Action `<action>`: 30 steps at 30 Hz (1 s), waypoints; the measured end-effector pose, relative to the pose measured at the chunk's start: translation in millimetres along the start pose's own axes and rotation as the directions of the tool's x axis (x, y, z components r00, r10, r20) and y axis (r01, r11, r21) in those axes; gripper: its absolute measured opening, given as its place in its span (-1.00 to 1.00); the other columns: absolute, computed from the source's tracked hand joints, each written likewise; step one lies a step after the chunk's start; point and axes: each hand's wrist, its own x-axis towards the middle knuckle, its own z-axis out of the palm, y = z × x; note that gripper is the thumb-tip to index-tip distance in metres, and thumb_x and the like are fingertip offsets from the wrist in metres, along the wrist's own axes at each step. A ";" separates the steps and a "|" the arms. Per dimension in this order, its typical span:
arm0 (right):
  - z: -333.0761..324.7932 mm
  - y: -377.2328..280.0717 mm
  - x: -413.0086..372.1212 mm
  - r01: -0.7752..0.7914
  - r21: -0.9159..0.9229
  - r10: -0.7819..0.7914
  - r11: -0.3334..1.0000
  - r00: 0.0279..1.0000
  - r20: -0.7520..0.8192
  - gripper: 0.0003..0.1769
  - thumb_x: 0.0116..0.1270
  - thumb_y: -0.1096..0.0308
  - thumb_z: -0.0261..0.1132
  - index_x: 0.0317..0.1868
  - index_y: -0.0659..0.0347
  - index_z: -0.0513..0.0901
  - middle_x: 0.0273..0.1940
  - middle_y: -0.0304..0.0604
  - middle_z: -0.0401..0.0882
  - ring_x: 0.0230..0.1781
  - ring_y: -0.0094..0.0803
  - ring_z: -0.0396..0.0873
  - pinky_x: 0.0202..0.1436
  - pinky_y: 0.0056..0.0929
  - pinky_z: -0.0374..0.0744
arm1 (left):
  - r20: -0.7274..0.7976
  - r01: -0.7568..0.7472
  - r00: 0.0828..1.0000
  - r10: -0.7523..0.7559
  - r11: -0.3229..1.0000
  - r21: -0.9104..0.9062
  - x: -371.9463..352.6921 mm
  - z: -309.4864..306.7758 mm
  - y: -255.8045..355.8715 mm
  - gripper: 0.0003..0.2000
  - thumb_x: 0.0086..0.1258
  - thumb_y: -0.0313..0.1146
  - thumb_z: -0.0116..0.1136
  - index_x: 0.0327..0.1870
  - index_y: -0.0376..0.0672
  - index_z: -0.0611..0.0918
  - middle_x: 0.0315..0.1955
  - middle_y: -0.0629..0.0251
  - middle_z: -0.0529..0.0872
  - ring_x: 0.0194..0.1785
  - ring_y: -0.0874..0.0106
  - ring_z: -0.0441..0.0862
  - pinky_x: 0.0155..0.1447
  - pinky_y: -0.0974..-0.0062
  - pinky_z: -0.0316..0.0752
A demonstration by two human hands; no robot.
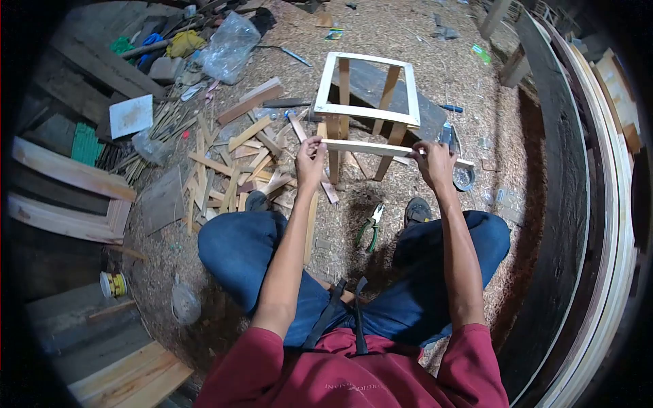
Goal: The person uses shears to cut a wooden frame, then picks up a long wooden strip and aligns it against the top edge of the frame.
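Between my two hands a thin pale wooden strip (pixel 371 148) runs roughly level. My left hand (pixel 311 162) pinches its left end. Near its right part, my right hand (pixel 435 163) grips it, with a short length of the strip sticking out beyond the fingers. Just behind the strip stands a small wooden stool frame (pixel 367 109) with an open, pale square top and brown legs. The strip overlaps its front legs in this view. On the ground between my feet lie pliers (pixel 369 228) with green handles.
Wood offcuts (pixel 235 163) are heaped at the left. A round tin (pixel 463 178) sits on the ground at the right, near a blue-handled tool (pixel 451 107). Long boards (pixel 554 170) line the right side. A clear plastic bag (pixel 231 47) lies among scrap at the upper left.
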 end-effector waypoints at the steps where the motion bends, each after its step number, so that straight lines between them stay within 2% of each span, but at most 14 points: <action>1: 7.6 3.4 -1.7 0.015 0.005 -0.015 1.000 1.000 0.005 -0.80 0.22 0.15 0.40 -0.16 -0.06 0.76 -0.12 -0.19 0.71 0.07 -0.13 0.52 0.18 0.18 0.30 | -0.002 0.016 1.000 -0.016 1.000 0.014 -3.8 -4.0 -22.9 -0.75 0.41 -0.40 0.21 0.04 -0.26 0.60 -0.14 0.16 0.72 -0.05 0.39 0.67 0.08 0.46 0.53; 3: 23.1 8.2 -4.7 0.021 0.059 -0.027 0.998 0.994 0.103 -0.81 0.21 0.17 0.40 -0.19 -0.02 0.78 -0.27 -0.08 0.72 -0.05 -0.05 0.58 0.09 0.10 0.34 | 0.004 0.038 0.999 -0.038 0.996 0.075 -18.9 -13.6 -26.9 -0.78 0.41 -0.37 0.21 -0.01 -0.26 0.62 -0.17 0.18 0.73 -0.05 0.38 0.68 0.08 0.44 0.54; 4: 26.8 6.3 -8.2 0.062 0.033 -0.065 0.998 0.995 0.081 -0.83 0.20 0.22 0.40 -0.22 0.03 0.78 -0.28 -0.07 0.73 -0.13 -0.04 0.64 -0.03 0.03 0.46 | 0.015 0.071 0.997 -0.072 0.995 0.071 -24.2 -19.2 -29.9 -0.78 0.41 -0.37 0.21 0.00 -0.26 0.62 -0.17 0.18 0.74 -0.06 0.39 0.68 0.07 0.44 0.54; 6: 39.6 7.1 -9.1 0.119 0.065 -0.124 0.991 0.990 0.072 -0.84 0.21 0.24 0.39 -0.25 0.07 0.78 -0.28 -0.05 0.74 -0.17 -0.06 0.66 -0.08 -0.05 0.51 | 0.009 0.104 0.994 -0.105 0.992 0.070 -35.5 -31.8 -26.2 -0.77 0.41 -0.37 0.21 0.00 -0.26 0.62 -0.16 0.18 0.74 -0.07 0.39 0.69 0.07 0.44 0.55; 8: 49.1 10.0 -7.9 0.169 0.144 -0.180 0.975 0.981 0.073 -0.82 0.22 0.28 0.36 -0.27 0.20 0.78 -0.28 0.03 0.74 -0.25 -0.05 0.71 -0.17 -0.21 0.62 | -0.091 0.133 0.989 -0.119 0.979 0.155 -47.2 -49.5 -18.1 -0.76 0.42 -0.36 0.21 0.02 -0.26 0.62 -0.16 0.17 0.74 -0.09 0.40 0.69 0.05 0.45 0.55; 11: 44.4 -20.7 -7.2 0.125 0.277 -0.189 0.953 0.957 0.219 -0.77 0.22 0.26 0.38 -0.22 0.24 0.77 -0.27 0.08 0.72 -0.23 0.00 0.70 -0.10 -0.17 0.62 | -0.066 0.175 0.984 -0.165 0.965 0.193 -61.1 -79.6 -9.9 -0.76 0.47 -0.33 0.15 0.06 -0.24 0.61 -0.10 0.23 0.73 -0.02 0.42 0.67 0.09 0.46 0.55; 14: 51.0 -58.5 -8.7 0.235 0.302 -0.348 0.924 0.845 0.405 -0.70 0.26 0.19 0.37 -0.17 0.27 0.74 -0.25 0.14 0.70 -0.22 0.05 0.69 -0.13 -0.14 0.60 | -0.092 0.182 0.983 -0.160 0.928 0.326 -78.8 -104.6 -9.8 -0.76 0.46 -0.33 0.16 0.04 -0.24 0.62 -0.10 0.22 0.73 -0.03 0.44 0.67 0.07 0.44 0.55; 16: 73.7 -78.2 -4.1 0.318 0.356 -0.460 0.879 0.763 0.455 -0.68 0.28 0.17 0.35 -0.14 0.27 0.73 -0.23 0.15 0.69 -0.20 0.06 0.68 -0.12 -0.15 0.59 | -0.137 0.236 0.969 -0.206 0.937 0.259 -87.6 -118.2 -32.9 -0.77 0.46 -0.33 0.16 0.03 -0.23 0.63 -0.10 0.22 0.73 -0.03 0.45 0.67 0.07 0.44 0.54; 17: 84.5 -87.8 -0.3 0.363 0.359 -0.500 0.860 0.741 0.449 -0.69 0.30 0.18 0.33 -0.13 0.27 0.72 -0.20 0.11 0.71 -0.20 -0.03 0.69 -0.10 -0.18 0.59 | -0.162 0.275 0.956 -0.246 0.944 0.185 -89.4 -125.6 -45.4 -0.77 0.46 -0.33 0.16 0.02 -0.23 0.64 -0.10 0.23 0.73 -0.03 0.45 0.66 0.07 0.44 0.53; 19: 97.4 -108.6 1.2 0.326 0.540 -0.551 0.776 0.766 0.329 -0.69 0.32 0.20 0.32 -0.11 0.27 0.71 -0.19 0.07 0.73 -0.20 -0.10 0.71 -0.08 -0.24 0.60 | -0.213 0.289 0.947 -0.241 0.929 0.230 -96.1 -122.4 2.8 -0.78 0.45 -0.35 0.17 0.01 -0.25 0.64 -0.10 0.24 0.73 -0.02 0.44 0.66 0.08 0.47 0.53; 21: 81.4 -135.8 0.6 0.264 0.565 -0.505 0.782 0.800 0.325 -0.68 0.33 0.22 0.31 -0.06 0.30 0.69 -0.19 0.06 0.74 -0.19 -0.15 0.72 -0.07 -0.27 0.61 | -0.261 0.227 0.953 -0.154 0.933 0.278 -94.1 -128.0 2.1 -0.78 0.45 -0.36 0.18 0.01 -0.26 0.64 -0.10 0.23 0.73 -0.03 0.44 0.66 0.09 0.47 0.52; 23: 88.4 -149.1 3.5 0.258 0.616 -0.535 0.744 0.783 0.317 -0.67 0.35 0.24 0.30 -0.05 0.35 0.67 -0.21 0.07 0.74 -0.19 -0.19 0.73 -0.08 -0.31 0.62 | -0.294 0.267 0.933 -0.207 0.946 0.181 -94.3 -130.4 9.9 -0.79 0.45 -0.39 0.16 0.01 -0.28 0.64 -0.09 0.22 0.73 -0.03 0.44 0.66 0.09 0.48 0.52; 25: 97.2 -161.7 4.3 0.230 0.652 -0.493 0.722 0.833 0.252 -0.68 0.35 0.26 0.30 -0.06 0.37 0.67 -0.22 0.05 0.75 -0.20 -0.25 0.73 -0.10 -0.33 0.63 | -0.346 0.207 0.931 -0.116 0.949 0.239 -89.9 -134.1 6.3 -0.79 0.45 -0.41 0.14 0.01 -0.28 0.64 -0.10 0.21 0.73 -0.03 0.43 0.66 0.08 0.49 0.52; 30: 102.3 -191.0 0.6 0.179 0.685 -0.400 0.706 0.900 0.176 -0.69 0.35 0.25 0.27 -0.07 0.32 0.71 -0.22 0.03 0.76 -0.22 -0.28 0.75 -0.11 -0.36 0.63 | -0.390 0.280 0.907 -0.158 0.919 0.279 -65.3 -135.0 -0.1 -0.80 0.44 -0.40 0.14 0.01 -0.23 0.65 -0.09 0.21 0.74 -0.02 0.39 0.67 0.08 0.48 0.52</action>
